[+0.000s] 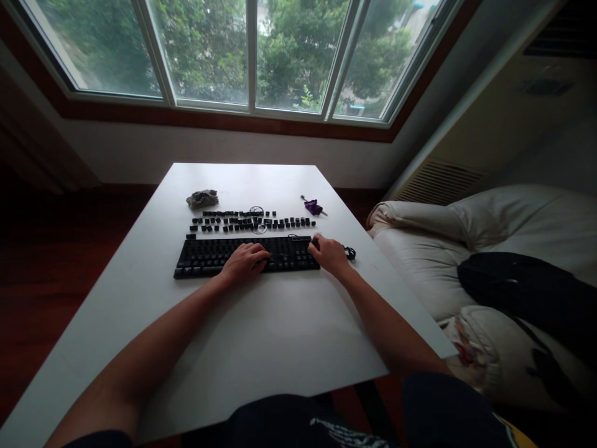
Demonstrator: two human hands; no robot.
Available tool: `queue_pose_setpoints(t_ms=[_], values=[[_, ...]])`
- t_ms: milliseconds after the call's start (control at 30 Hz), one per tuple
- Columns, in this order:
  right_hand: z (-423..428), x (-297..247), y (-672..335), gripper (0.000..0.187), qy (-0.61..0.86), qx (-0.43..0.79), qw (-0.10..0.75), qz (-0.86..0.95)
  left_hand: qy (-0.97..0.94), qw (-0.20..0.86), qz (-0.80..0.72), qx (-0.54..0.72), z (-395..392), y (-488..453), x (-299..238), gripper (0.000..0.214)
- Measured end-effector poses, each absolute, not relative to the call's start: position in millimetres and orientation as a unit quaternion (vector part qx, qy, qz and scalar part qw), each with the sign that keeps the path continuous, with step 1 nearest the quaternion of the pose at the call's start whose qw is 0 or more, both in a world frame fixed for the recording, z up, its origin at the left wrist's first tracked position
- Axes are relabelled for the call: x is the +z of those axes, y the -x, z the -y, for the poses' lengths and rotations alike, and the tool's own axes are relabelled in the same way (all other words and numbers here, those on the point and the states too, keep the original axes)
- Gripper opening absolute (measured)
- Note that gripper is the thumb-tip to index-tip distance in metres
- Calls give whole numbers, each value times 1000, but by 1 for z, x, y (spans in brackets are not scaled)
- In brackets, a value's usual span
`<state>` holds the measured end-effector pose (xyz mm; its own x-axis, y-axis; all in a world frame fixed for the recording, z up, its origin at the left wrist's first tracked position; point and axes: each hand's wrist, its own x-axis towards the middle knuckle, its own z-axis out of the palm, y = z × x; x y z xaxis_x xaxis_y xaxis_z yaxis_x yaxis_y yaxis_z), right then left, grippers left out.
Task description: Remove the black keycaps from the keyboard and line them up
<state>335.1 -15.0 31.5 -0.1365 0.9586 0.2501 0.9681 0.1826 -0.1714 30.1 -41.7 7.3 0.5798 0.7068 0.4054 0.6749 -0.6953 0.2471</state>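
A black computer keyboard point(214, 254) lies across the white table in front of me. My left hand point(245, 260) rests palm down on its middle, fingers laid over the keys and slightly bent. At the keyboard's right end, my right hand point(330, 254) has thumb and fingers pinched together near the upper corner. Whatever is between those fingertips is too small and dark to make out. Behind the keyboard, loose black keycaps point(289, 223) stand in rough rows, with one larger keycap point(191, 236) near its upper left corner.
A crumpled grey cloth point(203, 198) lies at the table's back left. Toward the back right is a purple cloth point(313, 206) beside a small brush-like stick. A coiled black cable point(349, 253) sits right of the keyboard. A pale sofa point(420, 242) with a dark bag flanks the white table point(261, 330).
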Motion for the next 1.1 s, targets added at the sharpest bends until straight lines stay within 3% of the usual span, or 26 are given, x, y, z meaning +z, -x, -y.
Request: queue_pose_setpoints(t_ms=[433,533,700,1100], values=[[15,25,-335,45,645,26,229,729,-887,36,-388,246,41,-30,6,23],[13,24,-335,41,646,25,249,721,-887,37,-389,247,41,-31,6,23],[12,22,-335,29,654,65,240,715,-887,37,-388,247,41,-31,8,24],[16,26,-333,36,686,42,228,690,-888,38,-388,245,41,-31,9,23]])
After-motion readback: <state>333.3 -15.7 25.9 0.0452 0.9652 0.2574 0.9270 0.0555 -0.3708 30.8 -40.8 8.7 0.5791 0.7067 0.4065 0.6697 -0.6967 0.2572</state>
